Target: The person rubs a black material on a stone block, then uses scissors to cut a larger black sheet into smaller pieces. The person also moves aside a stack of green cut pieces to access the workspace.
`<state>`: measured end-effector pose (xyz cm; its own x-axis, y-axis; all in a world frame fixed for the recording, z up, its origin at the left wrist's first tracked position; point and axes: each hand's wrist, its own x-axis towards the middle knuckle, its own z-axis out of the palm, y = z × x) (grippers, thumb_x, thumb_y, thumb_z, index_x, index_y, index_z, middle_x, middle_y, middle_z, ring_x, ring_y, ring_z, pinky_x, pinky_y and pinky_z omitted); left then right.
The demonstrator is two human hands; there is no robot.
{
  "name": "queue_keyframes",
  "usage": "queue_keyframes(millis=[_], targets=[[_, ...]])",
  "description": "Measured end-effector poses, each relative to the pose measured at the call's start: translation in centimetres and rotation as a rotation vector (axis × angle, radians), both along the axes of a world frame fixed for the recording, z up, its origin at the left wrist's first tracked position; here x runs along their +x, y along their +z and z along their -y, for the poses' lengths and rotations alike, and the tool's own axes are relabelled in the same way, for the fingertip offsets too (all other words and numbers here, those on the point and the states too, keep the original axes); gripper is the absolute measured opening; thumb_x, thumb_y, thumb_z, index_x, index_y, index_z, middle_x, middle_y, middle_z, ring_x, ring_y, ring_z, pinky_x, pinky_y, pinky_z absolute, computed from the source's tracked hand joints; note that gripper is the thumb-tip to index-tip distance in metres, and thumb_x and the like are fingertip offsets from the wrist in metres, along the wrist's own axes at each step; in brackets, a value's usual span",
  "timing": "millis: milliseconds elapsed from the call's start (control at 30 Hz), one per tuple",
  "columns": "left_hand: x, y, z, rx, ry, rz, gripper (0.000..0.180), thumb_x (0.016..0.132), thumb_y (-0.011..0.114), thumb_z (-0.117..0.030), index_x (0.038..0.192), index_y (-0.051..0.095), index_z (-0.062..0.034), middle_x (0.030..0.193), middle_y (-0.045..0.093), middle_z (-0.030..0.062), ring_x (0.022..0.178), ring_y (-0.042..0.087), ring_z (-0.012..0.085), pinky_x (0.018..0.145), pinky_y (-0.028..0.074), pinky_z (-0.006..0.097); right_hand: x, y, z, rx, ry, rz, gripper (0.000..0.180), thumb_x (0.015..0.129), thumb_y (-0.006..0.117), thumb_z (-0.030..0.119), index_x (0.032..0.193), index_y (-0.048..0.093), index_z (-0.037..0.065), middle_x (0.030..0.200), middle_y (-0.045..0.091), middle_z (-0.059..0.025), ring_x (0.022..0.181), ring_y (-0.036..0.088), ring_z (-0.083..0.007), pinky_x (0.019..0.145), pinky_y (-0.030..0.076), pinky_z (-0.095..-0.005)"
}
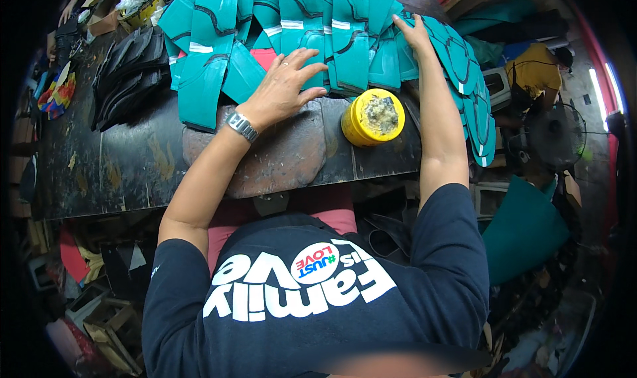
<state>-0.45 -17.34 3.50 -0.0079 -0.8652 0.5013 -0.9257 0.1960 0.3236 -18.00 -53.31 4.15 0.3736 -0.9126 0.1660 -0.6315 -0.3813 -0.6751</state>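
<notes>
The person's left hand [284, 82] is over the near edge of a wide spread of green pieces [298, 43], its fingers fanned apart and closed on nothing; whether the fingertips touch a piece below is hard to tell. The right hand [413, 34] reaches farther out, to the right part of the spread, with the thumb apart from the fingers, and I cannot tell whether it pinches a piece there or only rests on it. The green pieces lie overlapping along the far side of a dark table [126, 172] and curve round to its right edge, outside the right forearm. Many carry dark curved lines and short white strips [201, 47], and a bit of a pinkish-red piece [263, 59] shows among them near the left hand. A yellow tub [361, 129] stands between the forearms, with lumpy greyish stuff on its top. Left of it, a worn brown slab [292, 152] lies on the table before the person. To the left of the green pieces sits an overlapping row of black pieces [129, 73]. A metal watch [241, 124] circles the left wrist. At the right, beyond the table, are another person in a yellow top [534, 69], a fan [557, 136] and, lower down, a large green sheet [527, 228].
</notes>
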Motion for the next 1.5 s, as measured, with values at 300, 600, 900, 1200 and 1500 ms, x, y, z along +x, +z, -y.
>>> queue_keyframes(millis=[300, 600, 900, 1200, 1500], targets=[[0.9, -2.0, 2.4, 0.027, 0.061, 0.014, 0.05, 0.092, 0.07, -0.04, 0.132, 0.062, -0.0117, 0.147, 0.05, 0.0159, 0.138, 0.043, 0.0343, 0.111, 0.035, 0.046, 0.7, 2.8, -1.5, 0.269, 0.166, 0.154, 0.139, 0.068, 0.088, 0.054, 0.163, -0.003, 0.012, 0.162, 0.017, -0.0343, 0.151, 0.023, -0.0454, 0.12, 0.024, -0.0585], [0.7, -2.6, 1.9, -0.003, 0.173, 0.1, 0.05, 0.094, 0.068, -0.042, 0.137, 0.059, -0.0172, 0.152, 0.048, 0.0106, 0.146, 0.035, 0.034, 0.119, 0.025, 0.059, 2.3, 5.7, -1.7, 0.235, 0.265, -0.079, 0.16, 0.052, 0.097, 0.053, 0.162, -0.009, 0.008, 0.155, 0.026, -0.0405, 0.141, 0.038, -0.0506, 0.107, 0.042, -0.061], [1.4, -2.9, 1.6, 0.047, 0.223, 0.053, 0.056, 0.095, 0.065, -0.045, 0.143, 0.054, -0.0188, 0.152, 0.047, 0.0097, 0.147, 0.034, 0.0341, 0.119, 0.022, 0.062, 5.0, 3.2, -3.3, 0.176, 0.108, 0.044, 0.163, 0.054, 0.101, 0.036, 0.156, -0.02, -0.002, 0.159, 0.017, -0.0385, 0.146, 0.032, -0.0471, 0.118, 0.033, -0.0555], [1.5, -3.0, 1.8, -0.022, 0.24, 0.037, 0.056, 0.094, 0.066, -0.045, 0.138, 0.057, -0.0116, 0.147, 0.052, 0.0135, 0.142, 0.041, 0.0367, 0.117, 0.024, 0.062, 3.8, 3.6, -3.5, 0.201, 0.19, 0.223, 0.162, 0.055, 0.1, 0.037, 0.157, -0.021, 0.003, 0.157, 0.019, -0.0389, 0.141, 0.038, -0.0473, 0.107, 0.046, -0.0606], [1.7, -3.3, 2.0, 0.006, 0.307, 0.054, 0.063, 0.094, 0.063, -0.05, 0.146, 0.051, -0.0154, 0.154, 0.047, 0.012, 0.147, 0.035, 0.0335, 0.119, 0.02, 0.063, 5.9, 2.2, -3.4, 0.164, 0.205, 0.134, 0.144, 0.046, 0.103, 0.027, 0.156, 0.012, 0.002, 0.146, 0.046, -0.0274, 0.134, 0.049, -0.0395, 0.115, 0.039, -0.0523]])
